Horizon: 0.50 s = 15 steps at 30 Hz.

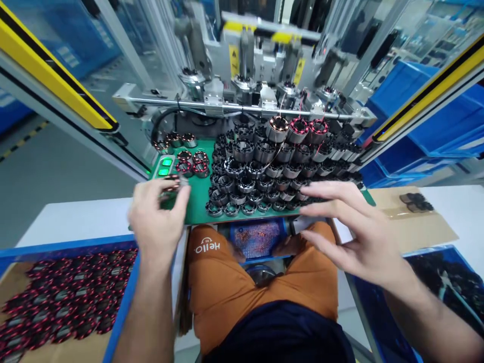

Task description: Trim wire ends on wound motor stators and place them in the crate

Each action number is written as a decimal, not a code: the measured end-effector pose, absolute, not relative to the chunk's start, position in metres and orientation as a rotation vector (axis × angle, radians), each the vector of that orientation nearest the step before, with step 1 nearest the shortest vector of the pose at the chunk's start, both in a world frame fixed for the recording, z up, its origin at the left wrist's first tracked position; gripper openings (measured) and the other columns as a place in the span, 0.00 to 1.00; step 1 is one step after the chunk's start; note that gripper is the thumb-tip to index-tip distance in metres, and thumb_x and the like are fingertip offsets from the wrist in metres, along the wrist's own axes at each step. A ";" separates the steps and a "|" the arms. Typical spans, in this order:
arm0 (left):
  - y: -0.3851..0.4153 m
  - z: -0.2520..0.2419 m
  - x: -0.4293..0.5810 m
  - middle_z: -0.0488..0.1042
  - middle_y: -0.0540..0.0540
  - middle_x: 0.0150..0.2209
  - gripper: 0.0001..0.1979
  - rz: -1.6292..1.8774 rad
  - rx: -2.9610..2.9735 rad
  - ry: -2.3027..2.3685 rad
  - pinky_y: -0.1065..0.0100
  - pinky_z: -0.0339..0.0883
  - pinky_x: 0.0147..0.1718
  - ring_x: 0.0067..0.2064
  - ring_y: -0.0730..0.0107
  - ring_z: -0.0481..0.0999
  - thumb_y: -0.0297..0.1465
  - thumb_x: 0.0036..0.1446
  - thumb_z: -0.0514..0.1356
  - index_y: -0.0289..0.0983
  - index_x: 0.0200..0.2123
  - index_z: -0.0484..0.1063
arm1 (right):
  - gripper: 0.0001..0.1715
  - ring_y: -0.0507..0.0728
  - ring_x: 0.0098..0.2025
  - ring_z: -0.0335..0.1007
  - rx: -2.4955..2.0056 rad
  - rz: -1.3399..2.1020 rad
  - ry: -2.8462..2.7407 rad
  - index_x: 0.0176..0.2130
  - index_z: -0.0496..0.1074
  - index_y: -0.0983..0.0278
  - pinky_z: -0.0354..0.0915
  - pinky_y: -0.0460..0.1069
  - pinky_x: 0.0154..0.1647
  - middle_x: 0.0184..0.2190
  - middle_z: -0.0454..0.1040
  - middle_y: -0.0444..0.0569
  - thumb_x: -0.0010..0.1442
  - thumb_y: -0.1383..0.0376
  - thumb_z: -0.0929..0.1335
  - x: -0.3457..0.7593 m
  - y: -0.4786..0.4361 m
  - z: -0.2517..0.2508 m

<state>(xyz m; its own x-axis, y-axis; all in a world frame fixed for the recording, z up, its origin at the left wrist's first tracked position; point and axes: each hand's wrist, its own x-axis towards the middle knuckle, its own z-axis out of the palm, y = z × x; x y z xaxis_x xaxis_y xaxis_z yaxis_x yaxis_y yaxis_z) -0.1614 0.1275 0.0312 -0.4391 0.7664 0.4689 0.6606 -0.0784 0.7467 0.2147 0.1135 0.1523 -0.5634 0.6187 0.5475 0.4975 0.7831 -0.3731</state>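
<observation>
My left hand (157, 214) is closed around a wound motor stator (171, 184) over the left part of the green work surface (198, 201). Fingers hide much of that piece. Just beyond it stand a few stators with red windings (184, 168) and several with copper windings (174, 140). My right hand (351, 232) is held with its fingers apart and nothing in them, above the front right of the stacked bare stator cores (245, 184). On the stacks' far edge sit a copper-wound stator (278, 129) and two red-wound ones (298, 131), with loose wire ends trailing.
A winding machine (245, 83) with a horizontal bar spans the back. Two green-lit buttons (165, 166) are at left. A blue bin (121, 307) of red-wound stators stands front left, a bin of black parts (446, 282) front right. Cardboard (416, 227) holds several black pieces.
</observation>
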 end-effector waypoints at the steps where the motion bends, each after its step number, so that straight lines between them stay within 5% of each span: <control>1: 0.115 0.039 -0.155 0.81 0.47 0.49 0.16 1.675 1.511 1.976 0.45 0.85 0.56 0.52 0.57 0.86 0.44 0.67 0.74 0.44 0.52 0.81 | 0.19 0.70 0.62 0.83 -0.866 0.311 -2.238 0.56 0.83 0.52 0.79 0.68 0.65 0.61 0.85 0.55 0.68 0.63 0.80 0.221 0.107 0.142; 3: 0.087 0.057 -0.133 0.83 0.54 0.44 0.33 1.931 1.480 1.722 0.66 0.87 0.43 0.43 0.67 0.88 0.32 0.48 0.83 0.45 0.57 0.79 | 0.16 0.67 0.58 0.85 -0.983 0.553 -2.115 0.55 0.83 0.54 0.81 0.64 0.62 0.56 0.87 0.55 0.69 0.62 0.80 0.229 0.097 0.125; 5: 0.063 0.072 -0.103 0.83 0.54 0.52 0.44 1.900 1.575 1.506 0.76 0.88 0.41 0.43 0.69 0.90 0.25 0.38 0.87 0.47 0.59 0.80 | 0.17 0.63 0.54 0.87 -1.075 0.898 -1.946 0.57 0.82 0.56 0.83 0.58 0.58 0.53 0.87 0.54 0.71 0.58 0.79 0.229 0.091 0.115; 10: 0.038 0.087 -0.045 0.81 0.54 0.65 0.49 1.305 1.730 1.065 0.73 0.93 0.43 0.54 0.62 0.91 0.28 0.51 0.87 0.55 0.72 0.75 | 0.39 0.58 0.47 0.88 -0.963 1.790 -1.660 0.70 0.75 0.59 0.84 0.51 0.49 0.50 0.86 0.51 0.69 0.47 0.81 0.216 0.097 0.102; 15: 0.038 0.069 -0.017 0.87 0.50 0.59 0.39 1.376 1.654 1.114 0.66 0.93 0.39 0.47 0.58 0.92 0.33 0.52 0.87 0.50 0.66 0.83 | 0.34 0.58 0.47 0.88 -0.844 2.057 -1.367 0.67 0.78 0.57 0.85 0.51 0.50 0.49 0.87 0.48 0.69 0.49 0.80 0.218 0.100 0.082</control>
